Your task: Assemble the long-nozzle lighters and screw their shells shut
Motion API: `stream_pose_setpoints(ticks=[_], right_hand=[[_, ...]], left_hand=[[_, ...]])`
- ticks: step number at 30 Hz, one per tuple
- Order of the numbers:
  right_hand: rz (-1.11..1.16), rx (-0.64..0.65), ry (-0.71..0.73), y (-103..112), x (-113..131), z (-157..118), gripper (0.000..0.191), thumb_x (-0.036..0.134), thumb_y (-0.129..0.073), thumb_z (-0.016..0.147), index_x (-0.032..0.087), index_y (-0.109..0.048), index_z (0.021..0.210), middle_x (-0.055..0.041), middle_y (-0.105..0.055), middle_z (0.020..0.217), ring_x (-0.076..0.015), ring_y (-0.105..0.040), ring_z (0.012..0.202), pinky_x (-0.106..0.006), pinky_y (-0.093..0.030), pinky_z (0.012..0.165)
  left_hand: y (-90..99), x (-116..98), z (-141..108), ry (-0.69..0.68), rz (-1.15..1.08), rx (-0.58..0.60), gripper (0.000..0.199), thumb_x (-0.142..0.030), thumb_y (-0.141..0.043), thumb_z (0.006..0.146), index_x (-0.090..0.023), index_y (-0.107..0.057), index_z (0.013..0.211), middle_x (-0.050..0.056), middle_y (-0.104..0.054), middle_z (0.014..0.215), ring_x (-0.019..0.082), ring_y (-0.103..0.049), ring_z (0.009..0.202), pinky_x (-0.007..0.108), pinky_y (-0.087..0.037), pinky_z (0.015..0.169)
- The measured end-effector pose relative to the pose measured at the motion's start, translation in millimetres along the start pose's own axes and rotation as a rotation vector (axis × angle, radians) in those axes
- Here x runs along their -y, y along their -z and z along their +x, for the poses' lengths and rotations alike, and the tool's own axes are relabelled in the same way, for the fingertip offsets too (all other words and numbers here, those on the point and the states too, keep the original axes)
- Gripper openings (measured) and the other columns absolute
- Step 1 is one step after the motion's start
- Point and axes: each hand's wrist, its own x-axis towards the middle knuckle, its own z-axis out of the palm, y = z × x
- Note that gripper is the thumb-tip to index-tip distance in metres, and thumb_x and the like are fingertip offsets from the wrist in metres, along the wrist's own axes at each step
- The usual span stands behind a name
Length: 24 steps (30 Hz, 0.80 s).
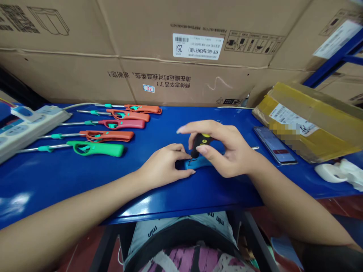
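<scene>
A blue lighter body lies on the blue table, partly covered by my hands. My left hand pinches its left end between thumb and fingers. In my right hand is a short black and yellow screwdriver, its tip pointing down at the blue body's left end. The index finger of that hand is stretched out, while the thumb rests against the handle. A metal tip shows just right of my right wrist.
Several orange, red and green lighters lie in a column at the left, beside a white power strip. At the right are a phone, a taped carton and a white roll. Large cardboard boxes stand behind.
</scene>
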Motion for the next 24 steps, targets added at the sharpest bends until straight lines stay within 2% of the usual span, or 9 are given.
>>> stream_pose_setpoints(ticks=[2,4,6,9,11,15,18,21,24], right_hand=[[-0.049,-0.057,0.018,-1.7,-1.7,0.2,0.025,0.031,-0.063,0.097,0.02,-0.064,0.119,-0.0038,-0.075,0.108,-0.0146,-0.072,0.093,-0.025,-0.056,0.084],[-0.091,-0.065,0.029,-2.6,-3.7,-0.4,0.027,0.037,-0.069,0.093,0.022,-0.065,0.115,-0.0025,-0.075,0.105,-0.0151,-0.072,0.093,-0.024,-0.056,0.082],[-0.08,-0.019,0.025,-2.2,-4.3,-1.2,0.033,0.039,-0.061,0.098,0.021,-0.061,0.126,-0.0052,-0.073,0.115,-0.0173,-0.071,0.104,-0.027,-0.056,0.09],[0.013,0.025,0.013,-1.8,-3.0,-2.0,0.04,0.031,-0.042,0.105,0.017,-0.05,0.142,-0.0099,-0.069,0.127,-0.0189,-0.067,0.117,-0.034,-0.054,0.098],[0.028,-0.013,0.027,-3.0,-2.9,-1.7,0.037,0.027,-0.045,0.104,0.016,-0.053,0.138,-0.01,-0.071,0.122,-0.018,-0.07,0.111,-0.033,-0.056,0.095],[-0.059,-0.118,0.092,-6.0,-6.0,-0.5,0.035,0.035,-0.07,0.093,0.018,-0.064,0.123,-0.0066,-0.076,0.11,-0.0161,-0.073,0.095,-0.027,-0.058,0.086],[-0.044,-0.087,0.116,-6.3,-5.6,-0.4,0.037,0.038,-0.057,0.101,0.019,-0.061,0.133,-0.0073,-0.074,0.115,-0.0171,-0.071,0.101,-0.03,-0.058,0.088],[0.02,-0.072,0.113,-7.7,-2.7,-0.1,0.04,0.028,-0.039,0.106,0.016,-0.056,0.14,-0.0095,-0.072,0.119,-0.0172,-0.071,0.104,-0.033,-0.058,0.089],[0.001,-0.17,0.141,-11.0,-2.8,1.6,0.032,0.031,-0.054,0.102,0.016,-0.064,0.128,-0.0067,-0.074,0.101,-0.0139,-0.069,0.082,-0.028,-0.058,0.077]], left_hand=[[-0.4,-0.1,-0.1,0.004,0.004,-0.006,0.026,-0.039,-0.077,0.083,-0.022,-0.077,0.103,0.003,-0.067,0.097,0.022,-0.067,0.09,0.036,-0.055,0.08],[-0.6,-0.3,-0.1,0.002,0.007,-0.008,0.025,-0.039,-0.077,0.083,-0.021,-0.077,0.101,0.003,-0.067,0.095,0.022,-0.067,0.088,0.035,-0.056,0.078],[-0.5,-0.6,-0.1,0.0,0.004,-0.007,0.025,-0.039,-0.077,0.084,-0.021,-0.077,0.102,0.005,-0.068,0.1,0.023,-0.068,0.092,0.036,-0.056,0.083],[-0.2,-0.8,-0.1,0.002,-0.005,0.001,0.026,-0.039,-0.077,0.084,-0.022,-0.077,0.104,0.006,-0.07,0.105,0.024,-0.068,0.098,0.038,-0.055,0.089],[-0.3,-0.9,-0.1,0.001,-0.01,0.002,0.026,-0.038,-0.077,0.084,-0.023,-0.077,0.105,0.005,-0.07,0.105,0.024,-0.068,0.098,0.037,-0.055,0.088],[-0.8,-1.7,-0.4,0.009,-0.008,-0.003,0.024,-0.038,-0.077,0.084,-0.023,-0.077,0.103,0.004,-0.07,0.104,0.021,-0.068,0.093,0.035,-0.056,0.083],[-0.5,-2.0,-0.6,0.009,0.005,0.0,0.025,-0.039,-0.076,0.085,-0.023,-0.077,0.104,0.005,-0.069,0.101,0.022,-0.068,0.091,0.036,-0.056,0.081],[-0.4,-2.0,-0.5,0.002,0.018,0.002,0.028,-0.039,-0.076,0.085,-0.024,-0.076,0.109,0.005,-0.069,0.1,0.023,-0.068,0.093,0.036,-0.055,0.081],[-0.2,-2.9,-0.2,0.003,0.01,0.008,0.027,-0.038,-0.076,0.085,-0.023,-0.076,0.107,0.005,-0.07,0.103,0.023,-0.068,0.095,0.034,-0.056,0.08]])
